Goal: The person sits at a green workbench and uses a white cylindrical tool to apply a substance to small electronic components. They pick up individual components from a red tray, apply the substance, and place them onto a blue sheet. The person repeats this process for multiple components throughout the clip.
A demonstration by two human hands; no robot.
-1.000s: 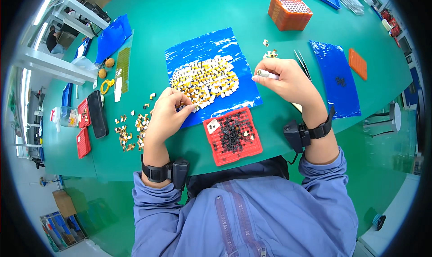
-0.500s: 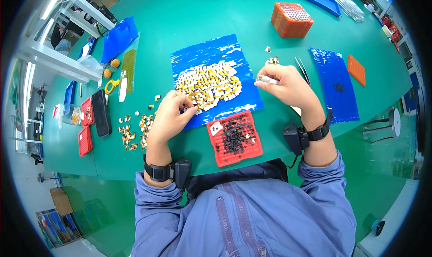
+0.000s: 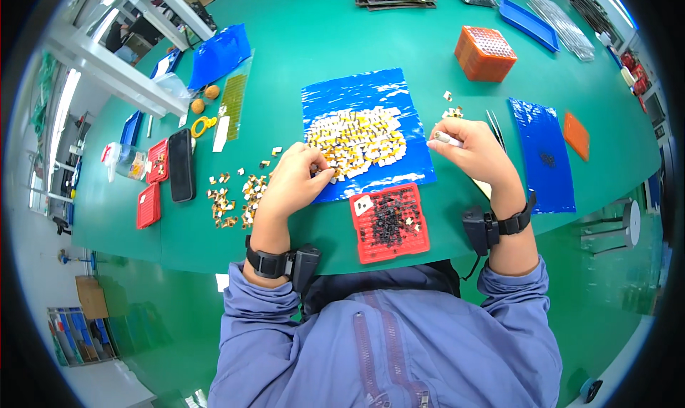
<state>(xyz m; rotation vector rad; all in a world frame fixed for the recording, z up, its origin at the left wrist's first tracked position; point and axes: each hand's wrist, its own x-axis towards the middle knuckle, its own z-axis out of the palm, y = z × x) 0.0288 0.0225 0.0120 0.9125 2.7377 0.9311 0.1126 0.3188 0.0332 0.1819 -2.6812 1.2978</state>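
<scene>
My left hand [image 3: 294, 181] rests at the lower left edge of a blue sheet [image 3: 357, 87], its thumb and fingers pinched. What lies between those fingertips, if anything, is too small to make out. Spread over the sheet are many small white-and-yellow pieces [image 3: 357, 140] in close rows. Just right of the sheet, my right hand [image 3: 479, 151] is closed around a white pen-like tool [image 3: 448, 139]. In front of me, between the forearms, a red tray [image 3: 389, 249] carries small black parts [image 3: 385, 222] and a few white-and-yellow pieces.
Loose pieces [image 3: 222, 208] lie left of my left forearm, near a black phone [image 3: 182, 167]. Tweezers [image 3: 495, 128] and a second blue sheet [image 3: 539, 137] with black bits are to the right. Stacked orange trays [image 3: 484, 54] stand farther back. Yellow scissors [image 3: 201, 127] lie at left.
The whole view has shifted, so the table things appear farther right and mostly lower. Both hands keep nearly the same pose and place beside the sheet.
</scene>
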